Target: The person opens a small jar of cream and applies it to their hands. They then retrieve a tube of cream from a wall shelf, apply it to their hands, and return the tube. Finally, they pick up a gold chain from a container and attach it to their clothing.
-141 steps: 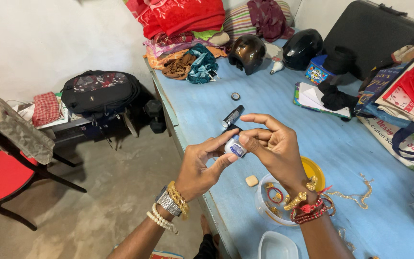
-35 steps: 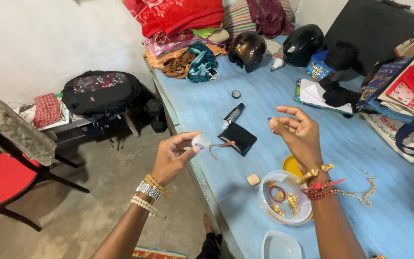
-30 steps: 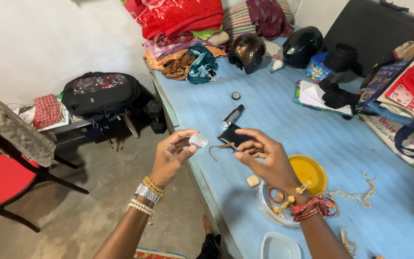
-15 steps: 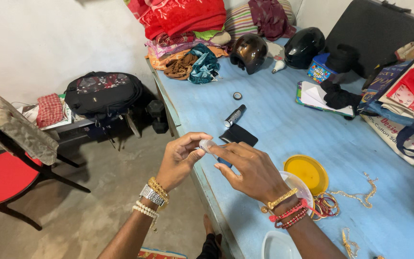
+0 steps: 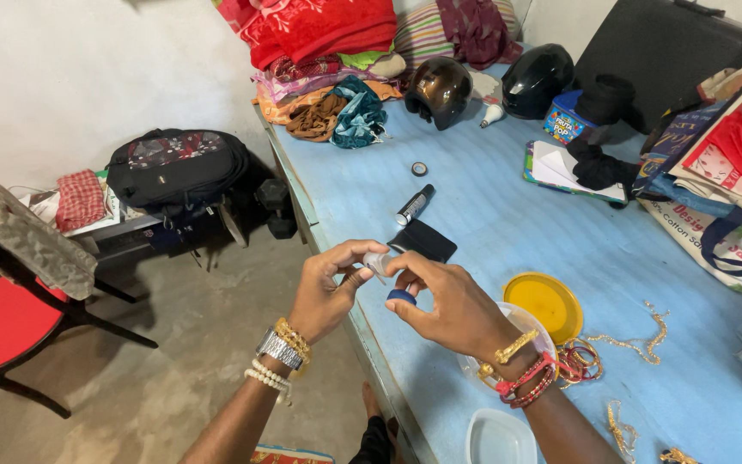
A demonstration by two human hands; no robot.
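My left hand [image 5: 324, 292] pinches a small pale jar [image 5: 379, 262] between thumb and fingertips, just over the near edge of the bed [image 5: 491, 223]. My right hand [image 5: 448, 301] meets it there: forefinger and thumb touch the jar, and a little blue cap [image 5: 402, 296] sits tucked under the curled fingers, gripped against the palm. Both grips are clenched on something, neither loose.

The jar looks like smooth, cloudy plastic, rounded; the cap is a glossy disc.

Right behind my fingers lies a flat black pouch [image 5: 424, 240], soft-looking, and beyond it a black tube [image 5: 414, 205] with a pale end, then a small dark ring [image 5: 420, 168]. Beside my right wrist a clear round tub [image 5: 508, 344] is partly hidden by my bangles; its yellow lid [image 5: 544, 305] lies flat next to it, touching. Thin gold chains [image 5: 637, 339] trail across the blue ribbed sheet to the right. A second clear tub [image 5: 495, 438] sits at the near edge.

Farther back stand two hard, shiny helmets [image 5: 440, 86], one brown, one black, with a heap of folded cloth [image 5: 319, 43] behind. A black case [image 5: 672, 51] leans at the far right above printed bags [image 5: 723, 172].

On the floor to the left are a black backpack [image 5: 178, 167] and a red-seated chair [image 5: 6, 292] draped with a patterned cloth.
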